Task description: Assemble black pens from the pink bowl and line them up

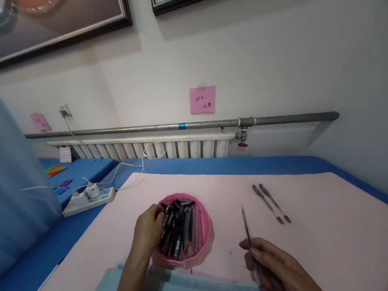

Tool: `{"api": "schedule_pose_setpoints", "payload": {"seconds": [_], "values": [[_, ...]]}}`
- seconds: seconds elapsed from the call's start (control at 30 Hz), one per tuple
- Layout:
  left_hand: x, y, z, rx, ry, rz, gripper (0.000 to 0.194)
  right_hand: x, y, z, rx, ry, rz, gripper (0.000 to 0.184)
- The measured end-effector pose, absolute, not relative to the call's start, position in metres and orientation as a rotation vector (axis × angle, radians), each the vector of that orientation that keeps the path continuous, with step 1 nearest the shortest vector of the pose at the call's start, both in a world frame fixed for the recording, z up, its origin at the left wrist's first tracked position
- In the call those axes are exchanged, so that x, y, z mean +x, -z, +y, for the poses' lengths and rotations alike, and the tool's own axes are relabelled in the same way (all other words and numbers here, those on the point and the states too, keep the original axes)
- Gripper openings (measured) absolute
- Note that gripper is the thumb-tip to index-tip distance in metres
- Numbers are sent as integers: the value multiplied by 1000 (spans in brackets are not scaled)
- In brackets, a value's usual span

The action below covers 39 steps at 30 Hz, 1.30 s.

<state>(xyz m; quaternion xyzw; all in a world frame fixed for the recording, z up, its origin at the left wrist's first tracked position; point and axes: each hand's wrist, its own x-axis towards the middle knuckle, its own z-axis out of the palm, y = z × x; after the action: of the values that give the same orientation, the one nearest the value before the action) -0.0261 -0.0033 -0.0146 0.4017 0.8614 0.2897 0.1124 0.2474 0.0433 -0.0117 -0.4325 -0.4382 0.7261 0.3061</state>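
Note:
My right hand (271,268) is closed around a slim uncapped pen (246,224), its tip pointing up and away over the pink sheet. At the left rim of a round pink basket (206,221), my left hand (149,226) has its fingers curled in beside the black caps. What those fingers grip, if anything, is hidden. The basket is filled with black pen caps (173,224) and clear pen tubes (196,227), lying mostly lengthwise. To the right, two capped pens (273,203) lie side by side on the sheet, apart from both hands.
A pink sheet (323,243) covers the blue table (246,163). At the left edge stands a power strip (90,202) with plugs and white cables. A light-blue cloth (177,288) lies along the near edge. Behind are a radiator (194,147) and a pipe (282,119).

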Motion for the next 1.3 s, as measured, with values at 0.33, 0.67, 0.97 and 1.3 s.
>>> {"api": "schedule_pose_setpoints", "payload": {"seconds": [0.33, 0.67, 0.97, 1.3], "values": [[-39, 2, -15, 1011, -1003, 2734, 26, 252, 22, 50, -1150, -1888, -1165, 29], [-37, 3, -15, 995, -1175, 2685, 25, 255, 29, 56, -1137, -1897, -1164, 38], [-6, 20, 8, 1511, -789, 2368, 28, 255, 25, 52, -1134, -1814, -1273, 31], [12, 16, 11, 1637, -515, 2396, 26, 254, 17, 50, -1166, -1813, -1278, 28]]}}
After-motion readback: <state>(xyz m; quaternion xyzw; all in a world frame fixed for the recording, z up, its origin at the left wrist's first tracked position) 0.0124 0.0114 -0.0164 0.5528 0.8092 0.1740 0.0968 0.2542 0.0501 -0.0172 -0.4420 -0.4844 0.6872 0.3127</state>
